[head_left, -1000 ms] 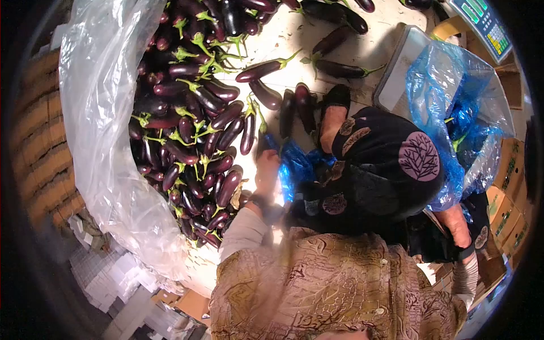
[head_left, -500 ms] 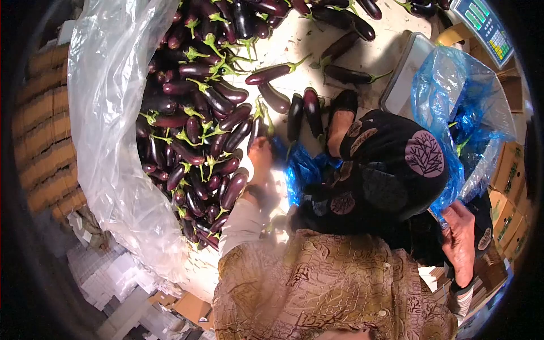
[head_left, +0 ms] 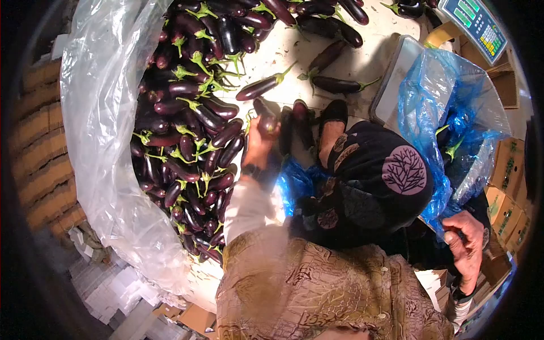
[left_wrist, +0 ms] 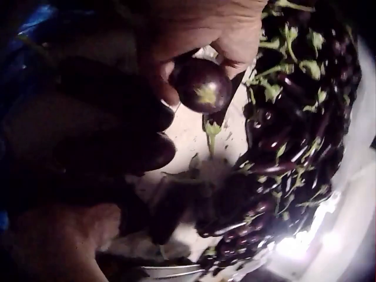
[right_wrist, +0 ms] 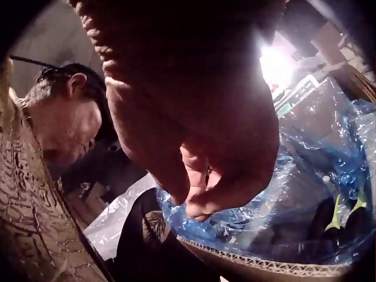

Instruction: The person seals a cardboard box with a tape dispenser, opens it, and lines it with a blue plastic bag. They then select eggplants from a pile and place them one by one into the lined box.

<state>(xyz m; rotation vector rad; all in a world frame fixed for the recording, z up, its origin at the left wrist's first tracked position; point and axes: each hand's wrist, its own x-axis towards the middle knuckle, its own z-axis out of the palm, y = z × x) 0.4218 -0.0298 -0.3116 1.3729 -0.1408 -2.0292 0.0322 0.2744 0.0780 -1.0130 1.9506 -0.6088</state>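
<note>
My left hand point(head_left: 260, 146) grips an eggplant point(head_left: 266, 118) just above the white floor, beside the big pile of eggplants point(head_left: 192, 136). In the left wrist view the fingers and thumb hold this eggplant point(left_wrist: 202, 86) from both sides, its rounded end towards the camera. At the right, my right hand point(head_left: 466, 246) is at the edge of a blue plastic bag point(head_left: 425, 93) that lines a cardboard box. The right wrist view shows curled fingertips pinching the bag's rim point(right_wrist: 176, 220). Eggplants with green stems point(right_wrist: 335, 220) lie inside the bag.
A scale platform point(head_left: 391, 79) and its display point(head_left: 476, 25) stand at the upper right. Clear plastic sheeting point(head_left: 96, 124) borders the pile. Loose eggplants point(head_left: 340, 85) lie near a shoe point(head_left: 334, 112). Cardboard boxes point(head_left: 507, 209) flank the right side.
The left hand has picked up an eggplant from beside the pile and raised it. My right hand, earlier mostly hidden at the bag, has come into view at its edge.
</note>
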